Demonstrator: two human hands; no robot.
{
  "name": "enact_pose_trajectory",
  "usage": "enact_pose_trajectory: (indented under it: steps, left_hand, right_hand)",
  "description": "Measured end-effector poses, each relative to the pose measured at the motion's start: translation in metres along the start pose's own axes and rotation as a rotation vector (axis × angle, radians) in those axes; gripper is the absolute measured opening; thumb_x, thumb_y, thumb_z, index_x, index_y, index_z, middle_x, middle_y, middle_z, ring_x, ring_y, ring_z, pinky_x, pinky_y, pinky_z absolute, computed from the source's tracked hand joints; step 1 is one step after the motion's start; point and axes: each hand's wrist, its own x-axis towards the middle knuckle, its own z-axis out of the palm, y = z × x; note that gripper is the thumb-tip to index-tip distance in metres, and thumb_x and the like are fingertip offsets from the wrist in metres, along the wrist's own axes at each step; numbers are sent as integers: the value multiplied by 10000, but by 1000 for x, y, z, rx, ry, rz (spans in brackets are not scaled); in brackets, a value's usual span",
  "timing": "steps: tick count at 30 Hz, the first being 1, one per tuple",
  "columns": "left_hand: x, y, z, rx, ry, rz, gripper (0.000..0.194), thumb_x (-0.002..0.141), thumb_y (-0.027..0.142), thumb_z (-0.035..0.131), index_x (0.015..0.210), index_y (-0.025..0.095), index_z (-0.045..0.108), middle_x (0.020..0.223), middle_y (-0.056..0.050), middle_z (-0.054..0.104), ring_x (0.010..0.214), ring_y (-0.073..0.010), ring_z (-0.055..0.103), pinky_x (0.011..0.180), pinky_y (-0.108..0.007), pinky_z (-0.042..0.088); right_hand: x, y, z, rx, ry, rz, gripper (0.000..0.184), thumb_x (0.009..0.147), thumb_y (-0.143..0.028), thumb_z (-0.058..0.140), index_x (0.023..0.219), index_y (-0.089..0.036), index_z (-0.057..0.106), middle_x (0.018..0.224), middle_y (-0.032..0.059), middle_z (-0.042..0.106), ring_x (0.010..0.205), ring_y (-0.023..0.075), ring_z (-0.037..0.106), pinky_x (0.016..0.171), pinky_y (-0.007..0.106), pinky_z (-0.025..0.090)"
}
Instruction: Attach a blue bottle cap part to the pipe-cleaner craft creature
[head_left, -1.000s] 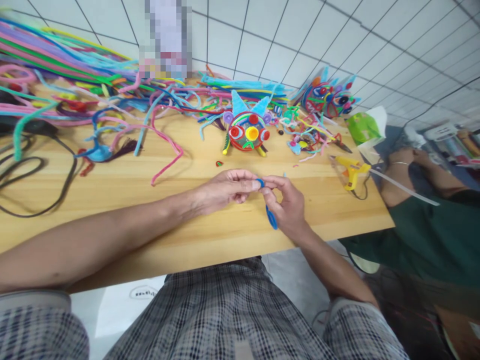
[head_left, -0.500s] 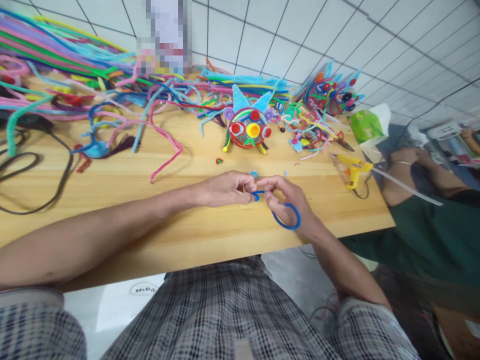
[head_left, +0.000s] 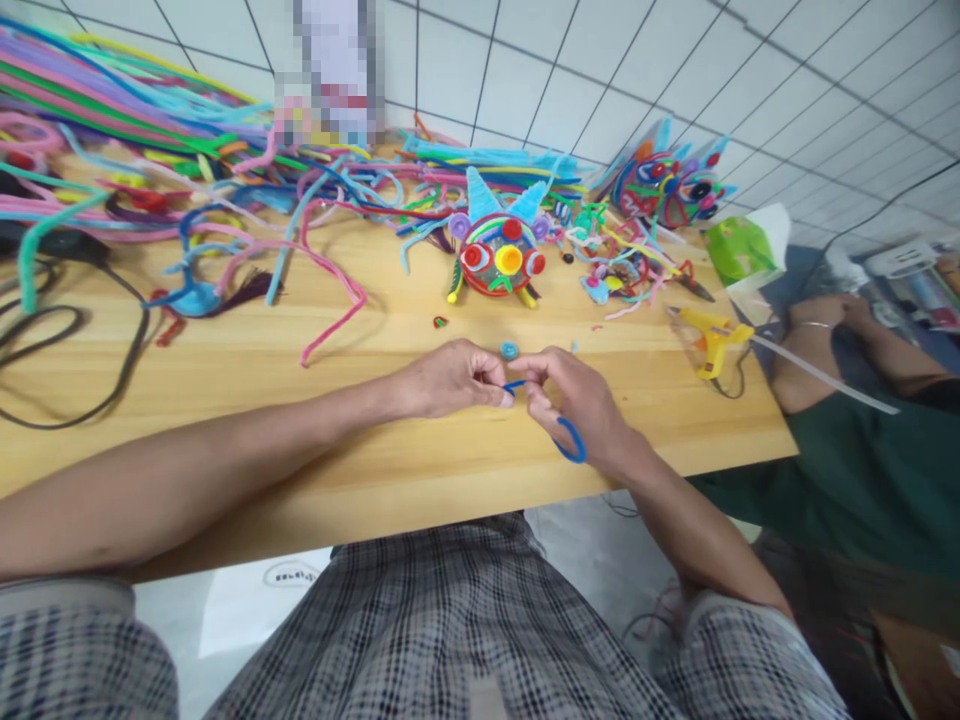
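A blue pipe cleaner [head_left: 571, 441] runs between my two hands over the front of the table. My left hand [head_left: 457, 380] pinches one end between thumb and fingers. My right hand [head_left: 577, 400] grips it a short way along, and the rest curls out below the palm in a loop. Just beyond my fingertips lies a small light blue coil [head_left: 509, 350]. Farther back stands a colourful mask-like figure [head_left: 499, 250] with light blue pointed ears, red eyes and a yellow nose. A tiny red and green piece [head_left: 440, 322] rests in front of it.
Bundles of pipe cleaners [head_left: 112, 110] fill the back left. A yellow glue gun [head_left: 712, 338] lies at the right, near a green tissue pack [head_left: 742, 248]. More finished figures [head_left: 667, 185] stand behind. A black cable [head_left: 127, 370] loops at left. Another person's arm [head_left: 806, 350] is at right.
The blue loop hanging by my right palm has become smaller and more open. Both hands stay close together, with slight finger shifts; the rest of the table looks the same.
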Motion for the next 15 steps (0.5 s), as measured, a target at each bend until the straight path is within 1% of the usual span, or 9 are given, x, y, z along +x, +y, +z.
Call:
enact_pose_trajectory:
  steps: [3, 7, 10, 12, 15]
  left_hand:
    - [-1, -1, 2, 49, 49, 16, 258, 811, 370, 734, 708, 153, 640, 613, 49, 508, 578, -82, 418, 540, -202, 322]
    - [0, -5, 4, 60, 130, 54, 246, 841, 352, 705, 709, 160, 627, 627, 44, 522, 578, -85, 437, 539, -200, 340]
    - [0, -5, 4, 80, 162, 70, 236, 851, 343, 695, 718, 159, 631, 641, 36, 536, 587, -88, 446, 540, -196, 347]
    - [-1, -4, 3, 97, 159, 74, 210, 845, 317, 696, 722, 158, 637, 635, 38, 532, 585, -88, 443, 537, -193, 344]
    - [-1, -2, 3, 91, 145, 90, 194, 860, 302, 682, 738, 155, 649, 646, 33, 548, 598, -92, 456, 553, -198, 358]
  right_hand:
    - [3, 0, -3, 40, -54, 31, 275, 932, -100, 530, 1119, -263, 649, 882, -1, 677, 797, 165, 655, 764, 309, 527]
    - [7, -1, -5, 114, -112, 112, 116, 970, -223, 628, 1079, -245, 662, 889, -2, 689, 790, 158, 656, 745, 293, 513]
    - [7, 3, -1, 106, -91, 138, 31, 972, -248, 667, 998, -237, 679, 842, -10, 681, 766, 152, 644, 727, 284, 497]
    - [6, 6, 1, 97, -64, 131, 45, 978, -241, 666, 941, -231, 689, 828, -9, 687, 745, 147, 636, 712, 283, 488]
    - [6, 7, 1, 82, -30, 126, 65, 971, -236, 682, 908, -230, 699, 823, -9, 699, 723, 144, 629, 694, 283, 482]
